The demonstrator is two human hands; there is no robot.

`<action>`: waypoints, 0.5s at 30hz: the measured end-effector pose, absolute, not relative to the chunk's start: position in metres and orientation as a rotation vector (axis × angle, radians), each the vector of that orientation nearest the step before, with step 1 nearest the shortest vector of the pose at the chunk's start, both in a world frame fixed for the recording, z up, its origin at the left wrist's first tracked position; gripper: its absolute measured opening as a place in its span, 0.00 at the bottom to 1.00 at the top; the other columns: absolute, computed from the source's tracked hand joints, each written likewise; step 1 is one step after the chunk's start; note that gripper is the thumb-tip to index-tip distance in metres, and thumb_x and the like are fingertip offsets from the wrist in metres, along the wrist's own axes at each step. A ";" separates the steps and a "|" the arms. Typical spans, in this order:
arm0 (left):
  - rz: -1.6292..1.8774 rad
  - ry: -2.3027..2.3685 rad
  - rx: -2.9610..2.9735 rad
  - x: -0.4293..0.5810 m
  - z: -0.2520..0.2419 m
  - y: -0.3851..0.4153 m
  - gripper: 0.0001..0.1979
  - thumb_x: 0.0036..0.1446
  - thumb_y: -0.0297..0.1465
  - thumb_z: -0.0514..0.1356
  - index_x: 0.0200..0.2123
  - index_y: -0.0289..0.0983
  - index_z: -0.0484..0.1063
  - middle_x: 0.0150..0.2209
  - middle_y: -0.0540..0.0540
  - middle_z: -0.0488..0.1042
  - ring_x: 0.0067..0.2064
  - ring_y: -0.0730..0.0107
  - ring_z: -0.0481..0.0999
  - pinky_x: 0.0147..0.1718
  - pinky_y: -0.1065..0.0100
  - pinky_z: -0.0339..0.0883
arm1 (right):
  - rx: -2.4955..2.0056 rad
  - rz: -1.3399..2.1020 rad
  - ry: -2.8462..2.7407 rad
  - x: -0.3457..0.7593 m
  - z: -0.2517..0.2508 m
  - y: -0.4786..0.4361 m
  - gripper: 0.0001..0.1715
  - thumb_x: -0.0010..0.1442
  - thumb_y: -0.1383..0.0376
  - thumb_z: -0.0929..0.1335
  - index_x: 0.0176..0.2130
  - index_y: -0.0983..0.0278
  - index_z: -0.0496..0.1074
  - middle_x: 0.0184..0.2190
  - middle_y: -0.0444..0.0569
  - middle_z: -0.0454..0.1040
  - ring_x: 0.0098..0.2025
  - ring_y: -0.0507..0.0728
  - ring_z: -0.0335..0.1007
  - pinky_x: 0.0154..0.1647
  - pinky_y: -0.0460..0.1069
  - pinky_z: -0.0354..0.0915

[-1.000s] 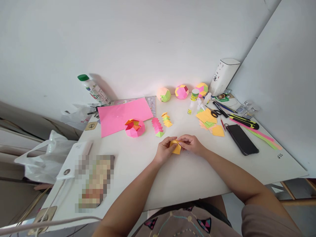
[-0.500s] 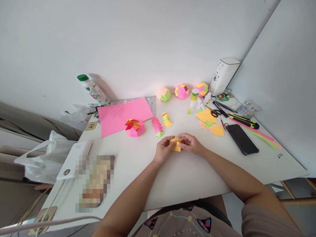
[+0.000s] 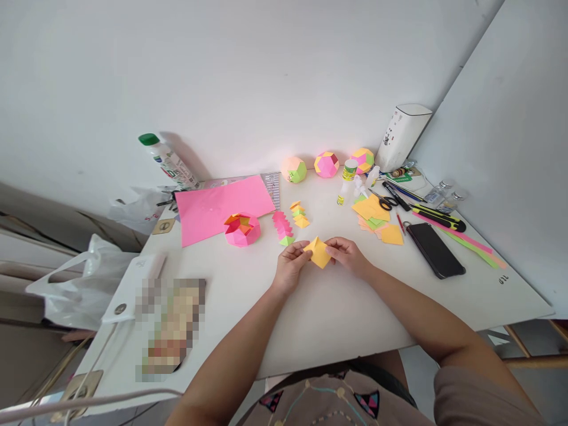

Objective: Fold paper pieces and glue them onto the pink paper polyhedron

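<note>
A small folded square of yellow paper [image 3: 320, 254] is pinched between my two hands, one corner pointing away from me. My left hand [image 3: 291, 263] grips its left corner with thumb and fingers. On the opposite corner, my right hand [image 3: 348, 255] is closed in the same way. Just beyond the hands lie a row of folded pink paper pieces [image 3: 282, 226] with a green one at its near end, and a row of folded yellow pieces [image 3: 300, 215] with green among them. Left of these sits a pink folded-paper ball [image 3: 242, 231], open at the top.
Three finished-looking paper balls [image 3: 326, 164] line the wall. To the right are loose paper squares [image 3: 373, 210], scissors [image 3: 386, 202], a black phone [image 3: 435, 250] and a cutter [image 3: 439, 218]. Pink sheets [image 3: 222, 207], a green-capped bottle [image 3: 171, 163] and a power strip [image 3: 133, 290] stand leftward.
The yellow paper has been turned so a corner points away, and its face now shows flat as a diamond. Both hands have shifted to its side corners.
</note>
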State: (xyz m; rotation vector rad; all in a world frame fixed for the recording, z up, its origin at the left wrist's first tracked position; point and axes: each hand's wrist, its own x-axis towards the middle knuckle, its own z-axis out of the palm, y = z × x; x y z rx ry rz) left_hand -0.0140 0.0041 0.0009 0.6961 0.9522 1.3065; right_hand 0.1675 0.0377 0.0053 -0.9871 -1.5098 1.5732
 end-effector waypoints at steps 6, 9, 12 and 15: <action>1.089 0.855 0.952 -0.013 0.003 -0.001 0.15 0.48 0.37 0.67 0.38 0.36 0.72 0.30 0.48 0.75 0.33 0.71 0.74 0.34 0.68 0.67 | -0.980 1.633 -1.472 0.170 0.002 0.040 0.14 0.54 0.56 0.71 0.30 0.64 0.69 0.25 0.42 0.69 0.27 0.50 0.65 0.27 0.46 0.64; 1.104 0.899 0.926 -0.010 0.002 -0.001 0.15 0.48 0.39 0.67 0.30 0.35 0.69 0.29 0.49 0.75 0.31 0.72 0.74 0.32 0.70 0.66 | -0.976 1.642 -1.465 0.170 0.000 0.040 0.14 0.52 0.57 0.72 0.30 0.64 0.69 0.25 0.41 0.68 0.27 0.50 0.65 0.27 0.45 0.63; 1.173 0.919 0.888 -0.009 -0.001 0.000 0.17 0.46 0.41 0.68 0.26 0.36 0.65 0.26 0.51 0.73 0.30 0.73 0.73 0.32 0.70 0.65 | -0.966 1.669 -1.445 0.170 0.001 0.040 0.14 0.51 0.57 0.73 0.32 0.64 0.69 0.27 0.42 0.70 0.27 0.49 0.65 0.26 0.45 0.63; 1.229 0.933 0.901 -0.008 -0.003 0.001 0.20 0.46 0.41 0.68 0.23 0.37 0.60 0.23 0.54 0.69 0.28 0.76 0.70 0.31 0.71 0.64 | -0.960 1.658 -1.466 0.170 0.003 0.040 0.14 0.53 0.57 0.72 0.33 0.64 0.69 0.26 0.42 0.71 0.26 0.49 0.66 0.26 0.45 0.64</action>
